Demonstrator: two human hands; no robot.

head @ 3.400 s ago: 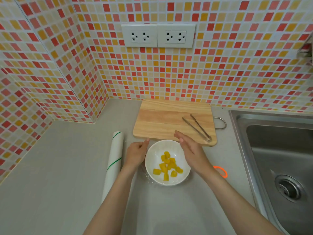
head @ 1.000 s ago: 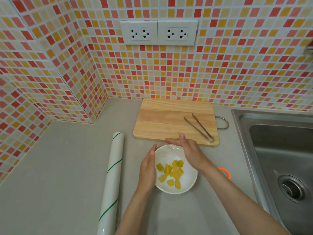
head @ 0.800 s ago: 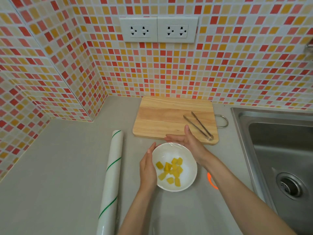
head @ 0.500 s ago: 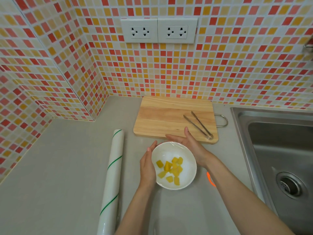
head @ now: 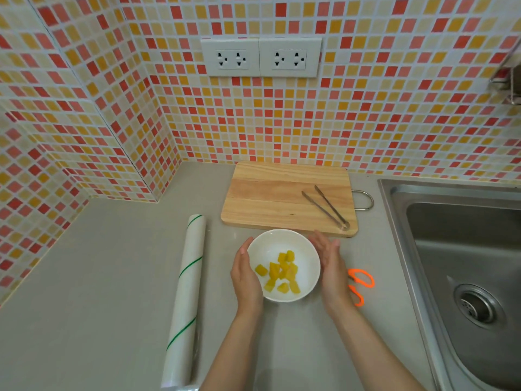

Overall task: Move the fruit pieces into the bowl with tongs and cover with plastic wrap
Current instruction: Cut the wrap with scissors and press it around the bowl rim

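A white bowl (head: pixel 272 244) holding several yellow fruit pieces (head: pixel 282 273) stands on the grey counter, just in front of the wooden cutting board (head: pixel 267 193). My left hand (head: pixel 245 275) lies flat against the bowl's left side, its fingers over the rim. My right hand (head: pixel 331 266) presses flat against the right side, fingers pointing away from me. Whether a clear film lies over the bowl cannot be made out. The metal tongs (head: pixel 325 206) rest on the board's right part, untouched. A roll of plastic wrap (head: pixel 189 289) lies to the left of the bowl.
Orange-handled scissors (head: pixel 362 280) lie on the counter right beside my right wrist. A steel sink (head: pixel 465 263) fills the right side. Tiled walls with two sockets (head: pixel 260 57) close off the back and the left corner.
My right hand slid from the bowl's far rim round to its right side, which uncovered the scissors. My left hand stayed on the left side. The bowl has barely shifted.
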